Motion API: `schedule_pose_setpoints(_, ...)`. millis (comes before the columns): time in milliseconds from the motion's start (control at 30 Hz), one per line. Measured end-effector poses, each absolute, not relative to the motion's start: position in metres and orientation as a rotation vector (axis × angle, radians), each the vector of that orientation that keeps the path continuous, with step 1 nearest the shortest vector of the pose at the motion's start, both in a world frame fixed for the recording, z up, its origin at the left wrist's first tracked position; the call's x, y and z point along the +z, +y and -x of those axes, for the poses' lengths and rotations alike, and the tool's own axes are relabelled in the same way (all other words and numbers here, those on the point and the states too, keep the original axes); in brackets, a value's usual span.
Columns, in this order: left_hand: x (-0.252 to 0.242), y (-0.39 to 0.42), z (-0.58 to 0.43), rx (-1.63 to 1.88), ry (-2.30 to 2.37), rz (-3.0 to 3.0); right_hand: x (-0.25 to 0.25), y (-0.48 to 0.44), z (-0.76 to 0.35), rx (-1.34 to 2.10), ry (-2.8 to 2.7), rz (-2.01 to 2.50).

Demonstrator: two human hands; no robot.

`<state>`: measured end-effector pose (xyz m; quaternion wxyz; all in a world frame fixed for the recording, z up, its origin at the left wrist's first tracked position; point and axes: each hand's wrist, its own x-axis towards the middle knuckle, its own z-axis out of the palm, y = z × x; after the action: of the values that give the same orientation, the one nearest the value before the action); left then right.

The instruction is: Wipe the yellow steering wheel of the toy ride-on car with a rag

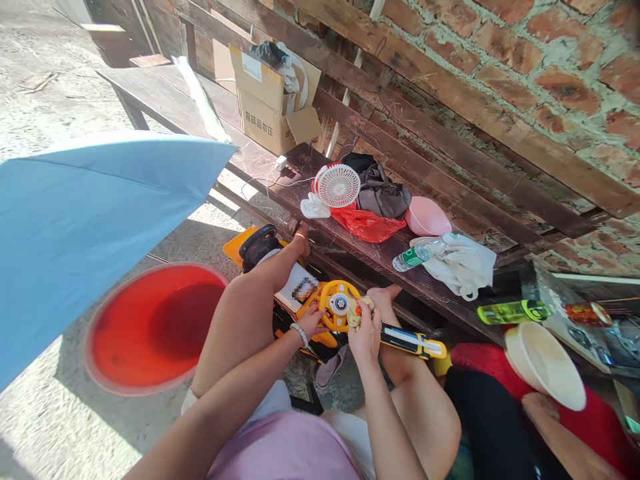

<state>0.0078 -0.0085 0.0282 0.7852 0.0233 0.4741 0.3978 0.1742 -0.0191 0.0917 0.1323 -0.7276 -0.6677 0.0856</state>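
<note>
Cloth [353,313] sits at the right rim of the wheel [341,305], bunched in the closed right hand [367,333]; the left hand [313,321], fingers curled, grips the wheel's left rim. Wiping seems in hand; further strokes call for steady bracing.

On the front of the cardboard box [261,100], dark Chinese characters [259,124]: 易碎品勿压.
</note>
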Motion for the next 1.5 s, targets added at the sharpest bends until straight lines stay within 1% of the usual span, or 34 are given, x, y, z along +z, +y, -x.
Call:
schedule_pose_setpoints(67, 0.026, -0.009, -0.004, 0.846, 0.991, -0.015, 0.1, 0.013, -0.171, 0.303, -1.945, 2.15)
schedule_pose_setpoints(167, 0.024, -0.008, 0.002, 0.832, 0.934, 0.044, 0.109, 0.059, -0.155, 0.502, -1.996, 2.356)
schedule_pose_setpoints(267, 0.022, -0.007, 0.003, 0.845, 0.889, 0.106, 0.116, 0.083, -0.133, 0.504, -2.201, 2.387)
schedule_pose_setpoints(367, 0.02, -0.006, 0.002, 0.866, 0.865, 0.184, 0.122, 0.084, -0.112, 0.43, -2.543, 2.142)
schedule_pose_setpoints(467, 0.02, -0.005, 0.002, 0.886, 0.858, 0.258, 0.126, 0.067, -0.094, 0.372, -2.826, 1.827)
schedule_pose_setpoints(567, 0.023, -0.006, 0.002, 0.919, 0.856, 0.296, 0.122, 0.036, -0.085, 0.301, -2.975, 1.61)
schedule_pose_setpoints(667, 0.026, -0.008, 0.001, 0.964, 0.815, 0.273, 0.113, -0.002, -0.093, 0.314, -3.026, 1.517)
schedule_pose_setpoints(833, 0.024, -0.009, 0.003, 0.898, 0.799, 0.177, 0.104, -0.049, -0.138, 0.322, -2.949, 1.641)
schedule_pose_setpoints(1000, 0.026, -0.009, 0.001, 0.84, 0.929, 0.037, 0.12, -0.05, -0.174, 0.332, -2.805, 1.934)
schedule_pose_setpoints(1100, 0.03, -0.008, -0.007, 0.84, 0.985, -0.045, 0.138, -0.021, -0.176, 0.36, -2.644, 2.047)
schedule_pose_setpoints(1233, 0.032, -0.009, -0.012, 0.837, 1.041, -0.133, 0.153, 0.041, -0.167, 0.328, -2.53, 1.981)
schedule_pose_setpoints(1367, 0.031, -0.01, -0.01, 0.836, 1.074, -0.187, 0.143, 0.096, -0.158, 0.603, -2.606, 1.933)
schedule_pose_setpoints(1500, 0.03, -0.009, -0.01, 0.832, 1.072, -0.203, 0.124, 0.126, -0.158, 0.878, -2.477, 2.094)
